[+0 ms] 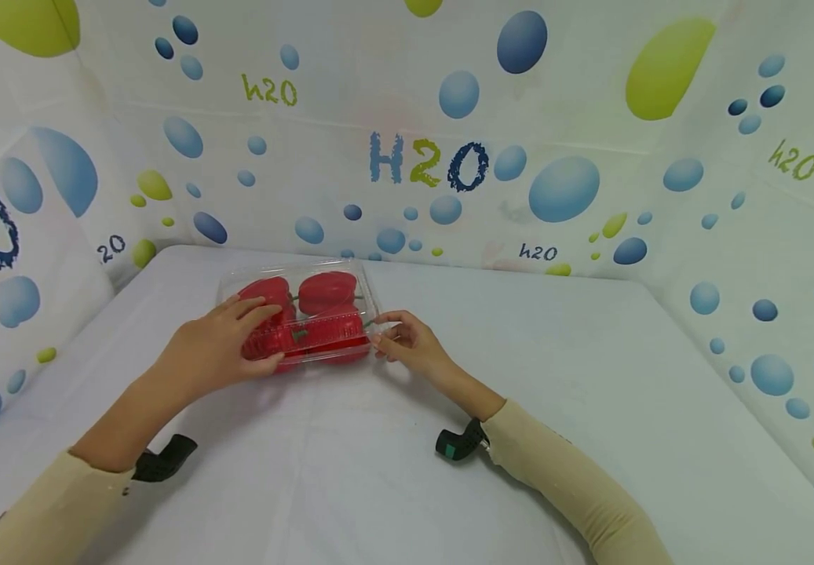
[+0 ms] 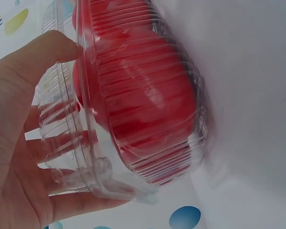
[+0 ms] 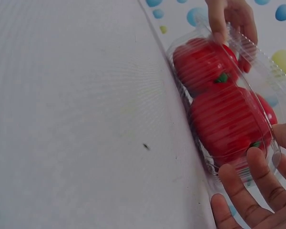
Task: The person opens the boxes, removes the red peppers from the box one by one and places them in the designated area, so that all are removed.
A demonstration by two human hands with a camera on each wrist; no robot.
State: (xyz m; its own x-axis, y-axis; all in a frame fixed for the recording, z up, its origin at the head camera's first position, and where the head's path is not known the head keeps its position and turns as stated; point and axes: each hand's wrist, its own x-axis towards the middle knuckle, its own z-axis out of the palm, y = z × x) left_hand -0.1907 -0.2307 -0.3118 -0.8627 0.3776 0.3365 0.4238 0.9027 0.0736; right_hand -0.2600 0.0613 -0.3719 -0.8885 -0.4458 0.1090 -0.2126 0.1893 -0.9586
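A clear plastic clamshell box (image 1: pixel 322 356) lies on the table left of the middle, its lid down over several red bell peppers (image 1: pixel 327 291) with green stems (image 3: pixel 222 77). My left hand (image 1: pixel 212 345) grips the box's left side, fingers spread over the lid and thumb at the front rim. In the left wrist view, the thumb of that hand (image 2: pixel 19 95) presses near the rim while the fingers show through the plastic. At the right front corner, my right hand (image 1: pixel 417 345) pinches the rim between thumb and fingers. Ribbed walls show in both wrist views.
A white cloth covers the table (image 1: pixel 590 392). Behind and at both sides rises a white backdrop (image 1: pixel 350 94) printed with blue and green ovals. Black camera mounts (image 1: pixel 458 443) stick out below both wrists, close over the cloth.
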